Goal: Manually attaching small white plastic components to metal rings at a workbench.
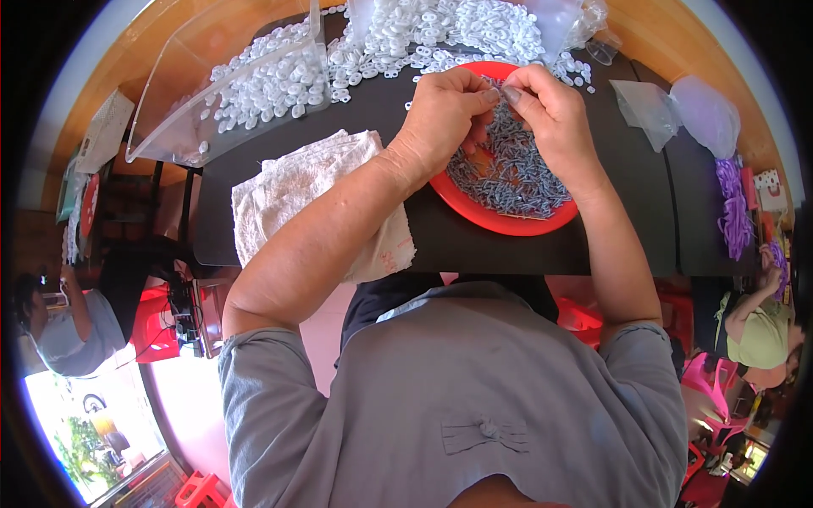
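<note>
My left hand and my right hand are raised over a round red plate, their fingertips almost meeting. Thumb and fingers of each hand are pinched together; whatever they hold is too small and too covered to name. Filling the plate is a heap of small grey-blue screw-like pieces. Just beyond the plate spreads a pile of small white oval plastic pieces. Under my left forearm lies a stack of whitish folded cloth.
A clear plastic bin at the far left holds more white pieces. Clear bags lie on the dark table at right, near a purple bundle. Other people sit at the left and right edges.
</note>
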`<move>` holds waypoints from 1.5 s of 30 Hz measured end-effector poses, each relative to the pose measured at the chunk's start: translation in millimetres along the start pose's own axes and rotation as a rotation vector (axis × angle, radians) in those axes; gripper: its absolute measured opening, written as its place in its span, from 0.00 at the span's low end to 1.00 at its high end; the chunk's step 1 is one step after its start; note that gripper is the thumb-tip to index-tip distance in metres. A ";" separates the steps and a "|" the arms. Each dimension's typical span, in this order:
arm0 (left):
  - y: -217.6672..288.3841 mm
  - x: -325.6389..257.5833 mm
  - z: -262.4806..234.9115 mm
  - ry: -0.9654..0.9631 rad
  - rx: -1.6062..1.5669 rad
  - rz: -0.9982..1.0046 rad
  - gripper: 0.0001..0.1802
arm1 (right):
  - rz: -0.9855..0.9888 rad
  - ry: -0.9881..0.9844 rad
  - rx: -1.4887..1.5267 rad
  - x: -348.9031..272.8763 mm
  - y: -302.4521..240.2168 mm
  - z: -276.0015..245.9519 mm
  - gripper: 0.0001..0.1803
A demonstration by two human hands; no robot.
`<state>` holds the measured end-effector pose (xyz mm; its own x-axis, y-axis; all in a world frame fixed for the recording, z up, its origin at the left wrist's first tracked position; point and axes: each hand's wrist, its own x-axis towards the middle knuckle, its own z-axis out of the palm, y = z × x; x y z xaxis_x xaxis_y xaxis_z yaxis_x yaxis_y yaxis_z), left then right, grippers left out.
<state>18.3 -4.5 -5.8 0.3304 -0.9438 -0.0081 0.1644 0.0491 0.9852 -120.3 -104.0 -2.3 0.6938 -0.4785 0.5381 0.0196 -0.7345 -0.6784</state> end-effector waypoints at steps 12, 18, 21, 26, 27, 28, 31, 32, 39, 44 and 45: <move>-3.1 -4.5 7.5 0.159 0.047 -0.013 0.05 | 0.091 0.068 0.018 -5.5 -1.7 16.1 0.03; -2.3 -1.4 4.4 0.096 0.013 0.015 0.05 | 0.135 0.075 0.094 -7.0 -2.4 9.1 0.04; 0.3 -1.4 6.0 0.093 -0.068 0.004 0.06 | 0.219 0.064 0.109 -1.7 -7.6 0.1 0.05; -1.7 -0.4 5.7 0.076 -0.075 0.007 0.06 | 0.129 0.068 0.068 -2.5 -2.1 1.1 0.05; -1.1 -0.8 5.4 0.077 -0.075 0.009 0.06 | 0.112 0.055 0.038 -2.3 -1.0 1.8 0.06; -0.3 -1.3 5.1 0.067 -0.062 -0.004 0.06 | 0.110 0.054 0.038 -2.2 -0.3 2.1 0.06; 0.9 -2.0 5.9 0.052 -0.043 -0.017 0.07 | 0.144 0.032 0.058 -2.4 2.1 1.3 0.04; 0.9 -1.7 6.3 0.045 -0.035 -0.020 0.06 | 0.215 0.020 0.132 -3.1 3.3 0.4 0.04; -4.3 -4.9 5.9 0.082 0.018 -0.008 0.05 | 0.302 -0.011 0.222 -5.4 -11.3 5.5 0.03; -4.4 -1.8 3.8 0.053 -0.054 -0.038 0.06 | 0.307 0.025 0.244 -7.4 -3.0 8.4 0.05; -2.5 -2.0 3.8 0.052 -0.053 -0.039 0.06 | 0.326 0.042 0.261 -6.9 -4.4 8.4 0.06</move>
<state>13.7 -3.9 -7.6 0.3707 -0.9270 -0.0564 0.2262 0.0312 0.9736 -119.1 -93.4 -7.3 0.6642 -0.6890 0.2901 -0.0112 -0.3972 -0.9177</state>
